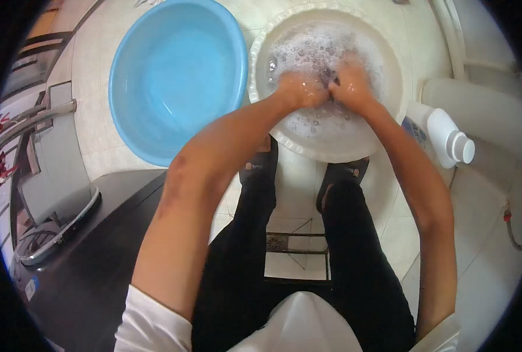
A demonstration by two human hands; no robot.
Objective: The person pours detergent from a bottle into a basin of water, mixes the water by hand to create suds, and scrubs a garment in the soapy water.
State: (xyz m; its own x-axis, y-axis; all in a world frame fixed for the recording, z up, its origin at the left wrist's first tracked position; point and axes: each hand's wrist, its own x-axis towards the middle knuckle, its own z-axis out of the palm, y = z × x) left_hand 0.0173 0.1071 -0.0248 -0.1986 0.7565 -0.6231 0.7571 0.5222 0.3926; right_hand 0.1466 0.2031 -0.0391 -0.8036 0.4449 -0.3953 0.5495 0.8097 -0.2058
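Observation:
Both my hands are down in a round cream basin (393, 88) of water covered with white suds. My left hand (304, 89) lies at the middle of the suds, its fingers curled and wet with foam. Close on its right, my right hand (351, 85) is closed, with its knuckles near the left hand's fingers. A small dark piece of something, perhaps cloth, shows between the two hands; most of it is hidden by foam and fingers. Suds hide part of the fingers.
A large blue basin (179, 82) stands left of the cream one. At the right are a white bottle (446, 138) with a cap and a thick white pipe (478, 105). My feet in dark slippers flank the cream basin's near side. A black surface (96, 246) lies lower left.

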